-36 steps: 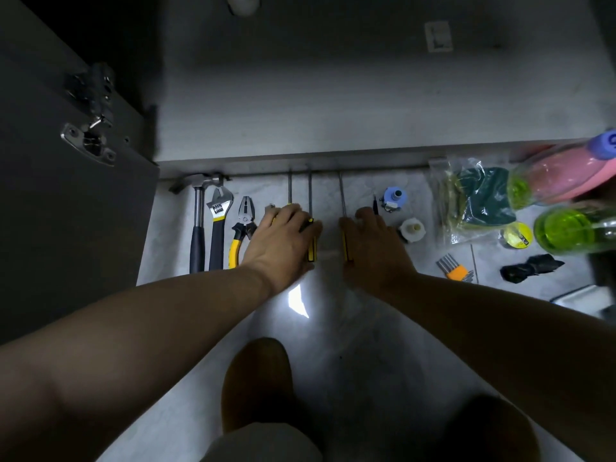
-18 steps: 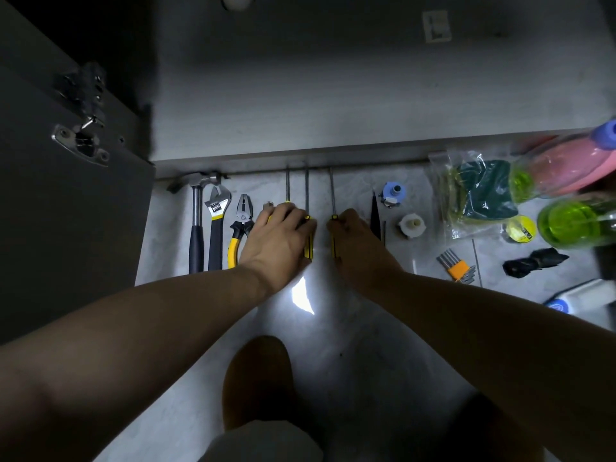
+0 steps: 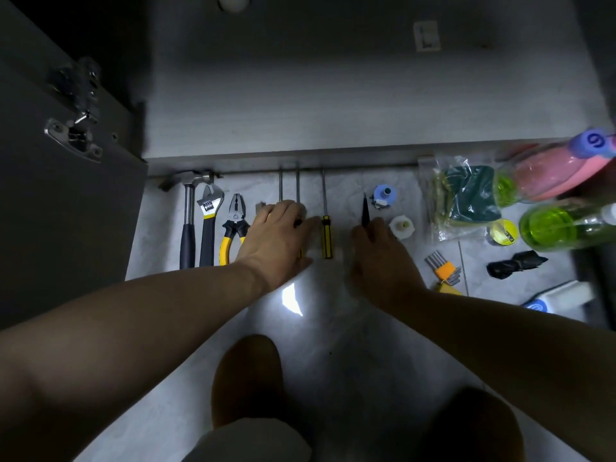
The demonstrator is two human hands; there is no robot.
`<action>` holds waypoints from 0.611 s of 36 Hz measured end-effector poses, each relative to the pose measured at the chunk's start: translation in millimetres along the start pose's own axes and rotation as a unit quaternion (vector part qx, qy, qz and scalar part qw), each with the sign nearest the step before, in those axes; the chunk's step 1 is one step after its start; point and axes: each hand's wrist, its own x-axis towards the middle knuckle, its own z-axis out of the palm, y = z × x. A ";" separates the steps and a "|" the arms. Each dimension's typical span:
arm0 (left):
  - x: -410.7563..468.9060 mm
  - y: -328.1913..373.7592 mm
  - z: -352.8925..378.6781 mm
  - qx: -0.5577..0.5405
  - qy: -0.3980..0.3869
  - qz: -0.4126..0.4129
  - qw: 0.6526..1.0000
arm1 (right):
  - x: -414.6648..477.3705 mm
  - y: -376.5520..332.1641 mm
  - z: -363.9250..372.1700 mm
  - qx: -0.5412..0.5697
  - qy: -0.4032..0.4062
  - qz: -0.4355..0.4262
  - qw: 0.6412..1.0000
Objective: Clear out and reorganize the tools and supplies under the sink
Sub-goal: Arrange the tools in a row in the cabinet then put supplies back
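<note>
A yellow screwdriver lies on the floor between the hands. The left hand rests flat over two other drivers, pliers just left of it. The right hand pinches a thin black tool.

A row of tools lay on the floor before the cabinet edge. From the left: hammer, wrench, pliers. The left hand rested on two screwdrivers. A third screwdriver lay between the hands. The right hand held a slim tool. Hex keys lay further right, with a bag of sponges behind them.
</note>
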 end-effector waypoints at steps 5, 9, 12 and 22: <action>11.4 15.8 0.7 0.004 -0.029 0.034 0.999 | -16.5 20.3 3.2 0.028 -0.042 0.019 0.999; 22.1 25.9 5.1 0.007 -0.045 0.010 0.999 | -19.0 26.8 9.7 0.055 -0.060 0.032 0.996; 25.8 27.3 6.9 0.012 -0.042 0.004 0.999 | -18.4 27.0 13.3 0.061 -0.056 0.030 0.996; 20.3 17.7 9.4 0.020 -0.019 0.008 1.000 | -28.1 31.4 20.7 0.057 -0.089 0.026 0.994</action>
